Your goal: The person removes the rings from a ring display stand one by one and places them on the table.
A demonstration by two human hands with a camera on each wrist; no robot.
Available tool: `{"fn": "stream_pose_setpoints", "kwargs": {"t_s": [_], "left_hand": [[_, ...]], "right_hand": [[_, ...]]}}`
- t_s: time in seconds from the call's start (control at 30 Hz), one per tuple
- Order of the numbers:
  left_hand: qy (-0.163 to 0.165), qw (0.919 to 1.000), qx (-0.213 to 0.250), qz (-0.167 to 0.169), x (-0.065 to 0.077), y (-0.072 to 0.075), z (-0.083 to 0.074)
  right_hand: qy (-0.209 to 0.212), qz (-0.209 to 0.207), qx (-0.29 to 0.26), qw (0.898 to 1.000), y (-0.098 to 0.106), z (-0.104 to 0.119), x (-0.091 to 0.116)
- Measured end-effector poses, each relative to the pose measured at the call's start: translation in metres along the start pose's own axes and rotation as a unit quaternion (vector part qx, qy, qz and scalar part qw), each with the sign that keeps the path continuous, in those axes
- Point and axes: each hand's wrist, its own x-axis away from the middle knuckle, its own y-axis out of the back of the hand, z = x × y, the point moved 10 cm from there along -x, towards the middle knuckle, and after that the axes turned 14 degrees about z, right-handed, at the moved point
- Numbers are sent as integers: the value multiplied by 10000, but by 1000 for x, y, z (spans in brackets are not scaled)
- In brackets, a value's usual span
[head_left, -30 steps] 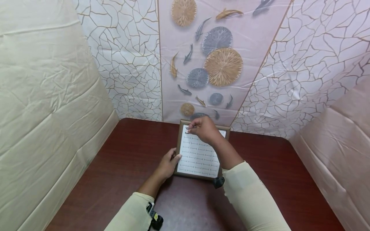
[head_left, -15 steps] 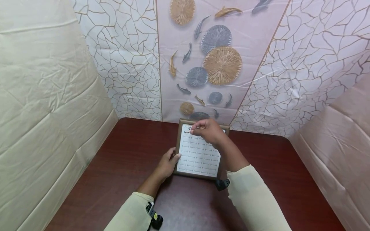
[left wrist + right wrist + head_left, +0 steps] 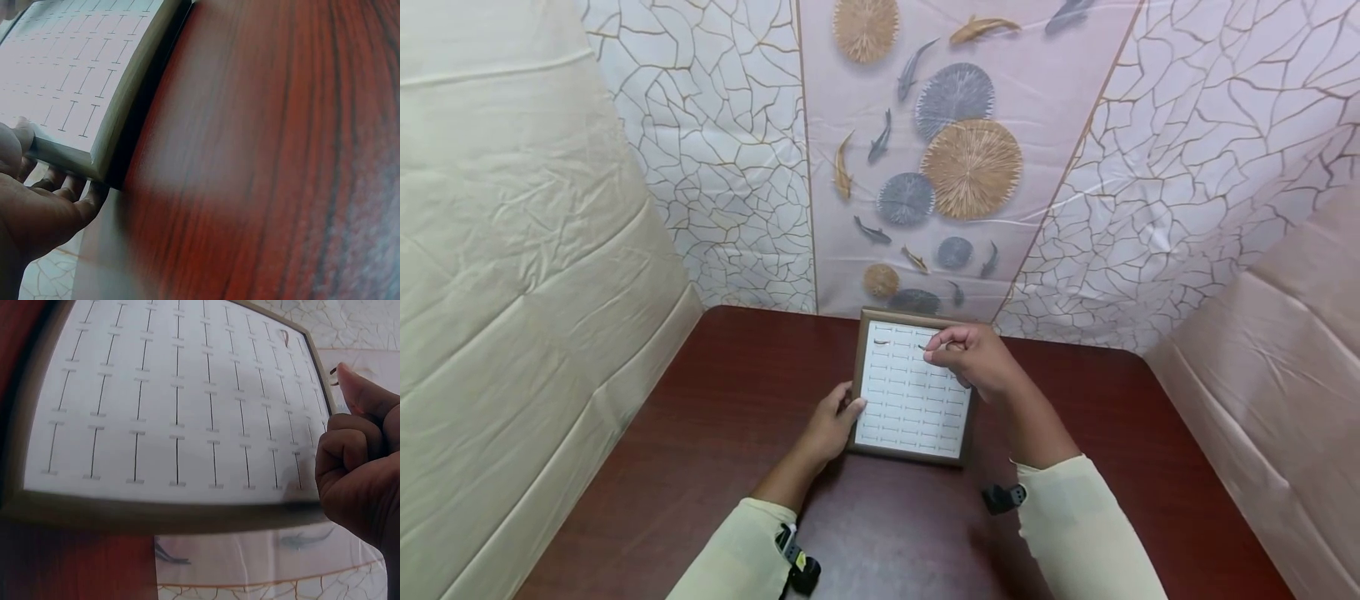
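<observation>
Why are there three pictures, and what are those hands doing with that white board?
These are a person's two bare hands, filmed by three small cameras at once. The big picture comes from a camera on the head, looking down. The other two come from cameras strapped to each wrist, so they look very close up.

On the dark red table lies a framed white board with rows of short slits. The left hand grips its left edge, fingers curled underneath. The right hand hovers over the top rows and pinches a small thin thing; it is too tiny to name. Another tiny piece sits near the top left corner.
</observation>
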Motion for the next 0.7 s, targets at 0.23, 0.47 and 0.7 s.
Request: {"fn": "stream_pose_setpoints", "kwargs": {"t_s": [0.23,0.47,0.7], "left_hand": [[6,10000,-88,12,0,0,1],[95,9999,-131,28,0,-1,2],[33,9999,-147,-37,0,1,1]], "right_hand": [[3,-79,-107,9999,13,-11,20],[126,-109,-157,9997,29,-24,40],[185,-165,-273,9993,41,-36,51]]}}
